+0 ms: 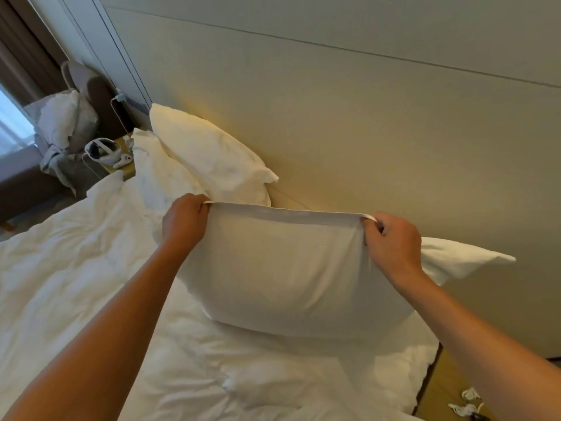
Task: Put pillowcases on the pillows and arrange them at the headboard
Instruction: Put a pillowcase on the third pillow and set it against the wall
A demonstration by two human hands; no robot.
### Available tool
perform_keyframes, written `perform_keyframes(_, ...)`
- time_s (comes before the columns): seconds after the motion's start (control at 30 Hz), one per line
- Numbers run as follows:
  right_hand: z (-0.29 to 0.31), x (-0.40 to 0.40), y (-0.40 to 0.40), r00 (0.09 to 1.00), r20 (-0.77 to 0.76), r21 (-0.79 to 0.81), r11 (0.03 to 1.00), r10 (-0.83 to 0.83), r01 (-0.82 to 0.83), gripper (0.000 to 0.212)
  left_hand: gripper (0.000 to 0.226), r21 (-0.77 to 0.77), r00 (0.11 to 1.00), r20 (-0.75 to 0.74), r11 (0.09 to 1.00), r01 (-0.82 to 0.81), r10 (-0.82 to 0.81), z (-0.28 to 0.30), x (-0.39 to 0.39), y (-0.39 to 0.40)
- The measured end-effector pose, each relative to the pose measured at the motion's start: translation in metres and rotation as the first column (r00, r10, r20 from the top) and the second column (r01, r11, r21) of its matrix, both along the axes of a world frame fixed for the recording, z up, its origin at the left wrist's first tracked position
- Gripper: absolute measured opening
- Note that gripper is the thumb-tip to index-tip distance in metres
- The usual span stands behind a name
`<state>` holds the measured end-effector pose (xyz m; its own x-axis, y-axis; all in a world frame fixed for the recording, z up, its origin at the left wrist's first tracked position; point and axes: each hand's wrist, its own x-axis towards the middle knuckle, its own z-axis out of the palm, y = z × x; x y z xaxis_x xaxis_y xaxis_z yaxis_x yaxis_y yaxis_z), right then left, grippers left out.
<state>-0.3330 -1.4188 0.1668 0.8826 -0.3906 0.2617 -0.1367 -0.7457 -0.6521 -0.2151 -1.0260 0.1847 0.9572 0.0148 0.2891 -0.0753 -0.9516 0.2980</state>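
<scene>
Now both arms reach fwd over the bed, approx parallel, elbows out of view. Left hand (185, 220) has fingers curled round the top left corner of the pillowcase (282, 268), knuckles up; right hand (391, 242) pinches the top right corner, thumb & fingertips clamped on the hem. Hem is pulled taut btwn the two hands, so the open end faces up and the closed end hangs down, bulging w/ the pillow inside. Its long axis runs left-right, roughly along the headboard (379, 132), and it's held upright w/ the bottom edge just above or touching the duvet (76, 268); can't tell which. Behind its right side another pillow (464, 259) pokes a corner toward the bed's right edge. Two more pillows (209, 159) lean at the headboard's left end, one in front of the other. Duvet is white, crumpled, covering the bed. Past the bed's left edge: nightstand (129, 170) w/ a headset (101, 150), armchair (91, 95) heaped w/ linen, curtain (21, 56).
</scene>
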Motion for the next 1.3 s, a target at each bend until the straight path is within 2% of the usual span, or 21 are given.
perform_keyframes(0.1,0.0,-0.002,0.006,0.998,0.047,-0.043,0.998,-0.047,0.049,0.044,0.028,-0.02,0.999,0.024,0.999,0.029,-0.029,-0.002,0.013,0.0)
perform_keyframes(0.23,-0.03,-0.013,0.003,0.995,-0.085,-0.073,0.996,-0.047,0.041,0.045,0.028,-0.022,0.995,-0.085,0.999,0.042,-0.044,-0.034,0.004,-0.005)
perform_keyframes(0.37,-0.066,-0.028,0.0,0.983,-0.185,-0.011,1.0,0.003,-0.006,0.038,0.028,-0.051,0.991,-0.131,0.998,0.029,-0.036,-0.074,-0.018,-0.008)
perform_keyframes(0.63,-0.055,-0.029,0.014,0.992,-0.125,0.113,0.994,0.029,-0.014,0.04,0.027,-0.131,0.996,-0.071,0.991,0.036,-0.046,-0.069,0.0,0.002)
perform_keyframes(0.8,-0.033,-0.013,0.022,0.998,-0.043,0.238,0.97,-0.048,0.056,0.038,0.027,-0.175,0.997,-0.038,0.983,0.058,-0.066,-0.048,0.035,-0.012)
perform_keyframes(1.07,-0.017,0.008,-0.01,0.972,0.045,0.3,0.931,-0.231,0.207,0.033,0.032,-0.293,0.992,0.086,0.949,0.117,-0.095,-0.018,0.093,-0.088)
perform_keyframes(1.2,-0.031,0.008,-0.039,0.941,0.09,0.252,0.921,-0.327,0.296,0.036,0.033,-0.305,0.988,0.07,0.94,0.153,-0.138,-0.024,0.116,-0.142)
perform_keyframes(1.3,-0.055,0.007,-0.054,0.951,0.013,0.07,0.949,-0.308,0.307,0.022,0.038,-0.321,0.978,-0.086,0.935,0.151,-0.188,-0.064,0.11,-0.173)
